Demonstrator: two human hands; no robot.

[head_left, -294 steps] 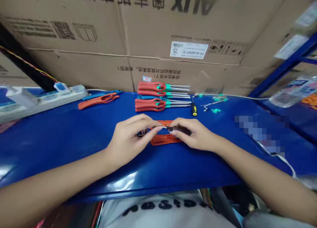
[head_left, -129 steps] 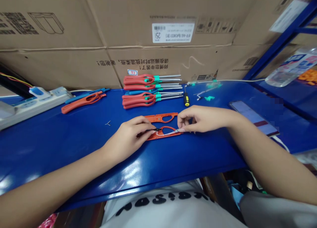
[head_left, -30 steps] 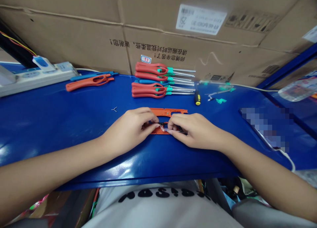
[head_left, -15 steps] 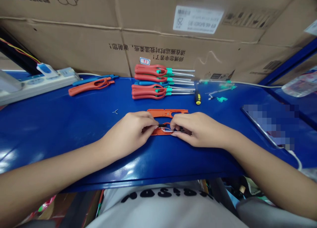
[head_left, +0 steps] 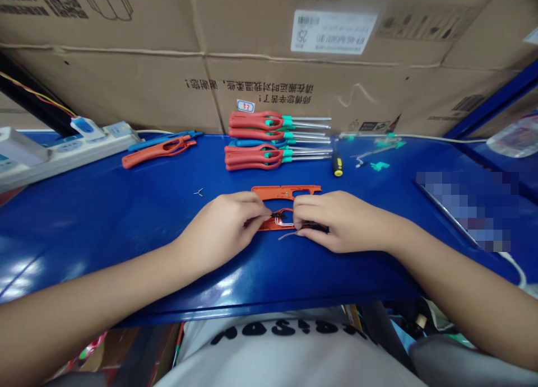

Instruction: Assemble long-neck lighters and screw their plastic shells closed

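Note:
Two orange-red plastic handle shells lie on the blue table, one above the other. The upper shell (head_left: 286,192) lies free, and the lower one (head_left: 281,225) sits partly under my hands. My left hand (head_left: 222,228) pinches a small dark part (head_left: 277,214) over the lower shell's opening. My right hand (head_left: 342,221) holds the thin wire (head_left: 287,236) running from that part, and a loose length curves out below its fingers. The fingertips of both hands nearly meet, hiding much of the lower shell.
Behind stand stacked red-handled tools with teal collars and steel rods (head_left: 256,140), a black-and-yellow screwdriver (head_left: 337,166), and an orange handle (head_left: 159,152). A tiny metal clip (head_left: 198,192) lies left. A power strip (head_left: 71,149) sits far left, teal parts (head_left: 384,145) right, and a blurred phone (head_left: 464,208) beyond.
My right hand has shifted slightly right, and a loose end of thin wire now shows below it. The view has tilted a little. The upper shell has not moved on the table.

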